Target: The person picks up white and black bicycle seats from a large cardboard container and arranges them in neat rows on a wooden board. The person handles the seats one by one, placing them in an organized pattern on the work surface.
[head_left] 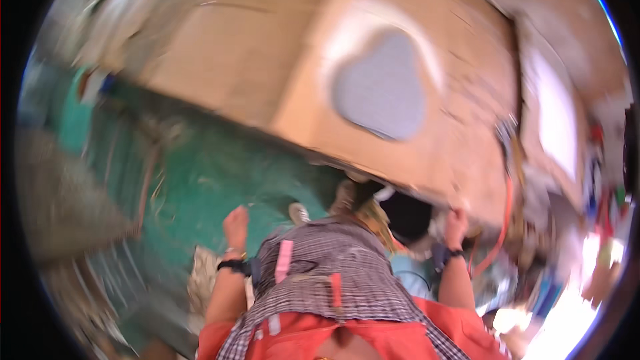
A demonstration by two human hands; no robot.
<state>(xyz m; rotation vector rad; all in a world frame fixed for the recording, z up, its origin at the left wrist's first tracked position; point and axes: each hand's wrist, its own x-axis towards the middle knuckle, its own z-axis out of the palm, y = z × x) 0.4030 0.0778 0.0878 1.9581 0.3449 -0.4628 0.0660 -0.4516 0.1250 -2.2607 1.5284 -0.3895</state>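
My left hand (235, 228) hangs over the green floor to the left of my body, its fingers curled in and nothing showing in them. At the near edge of the cardboard-covered table (300, 103) is my right hand (456, 228), its fingers closed; blur hides whether it grips anything. Something pale lies just left of that hand, too smeared to name. A grey flat piece with a rounded, roughly triangular outline (383, 87) rests on the cardboard, ahead of my hands and apart from both.
An orange cord (505, 223) hangs by the table's right side, below a blurred metal tool (507, 135). Under the near edge sits a round black opening or object (405, 217). A pale blue container (410, 273) stands by my right side. Clutter lines the far right.
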